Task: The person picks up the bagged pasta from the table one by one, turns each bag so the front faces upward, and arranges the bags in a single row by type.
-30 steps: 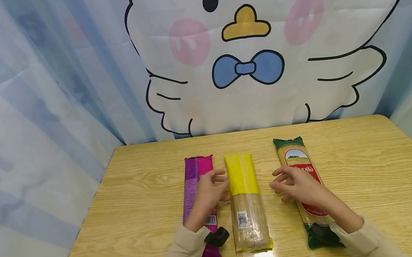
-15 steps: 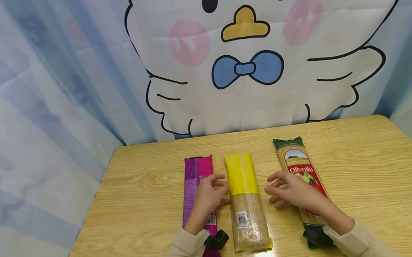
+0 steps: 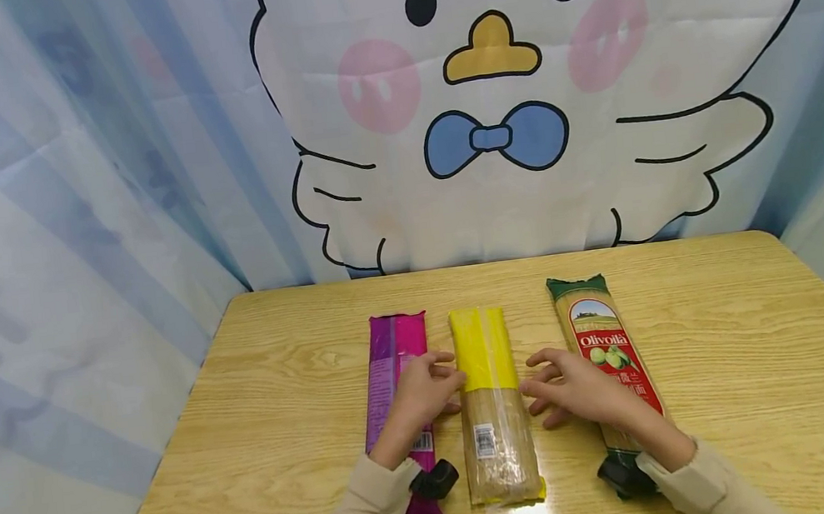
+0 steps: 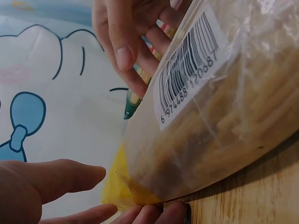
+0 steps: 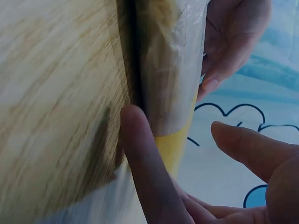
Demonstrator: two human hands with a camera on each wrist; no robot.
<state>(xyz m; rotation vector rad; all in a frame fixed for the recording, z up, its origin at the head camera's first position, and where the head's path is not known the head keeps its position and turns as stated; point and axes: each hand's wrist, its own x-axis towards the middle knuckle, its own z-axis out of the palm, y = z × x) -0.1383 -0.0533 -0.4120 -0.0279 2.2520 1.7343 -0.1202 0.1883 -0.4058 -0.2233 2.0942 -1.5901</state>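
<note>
Yellow packet (image 3: 495,416) (just the one!) points its bright end toward the wood-grain table's (image 3: 301,419) back edge, cartoon curtain (image 3: 498,214) behind; one purple packet (image 3: 381,377), one green-ended packet (image 3: 608,345); left hand (image 3: 422,394) and right hand (image 3: 577,390) flank the yellow, fingers relaxed, parted.
</note>
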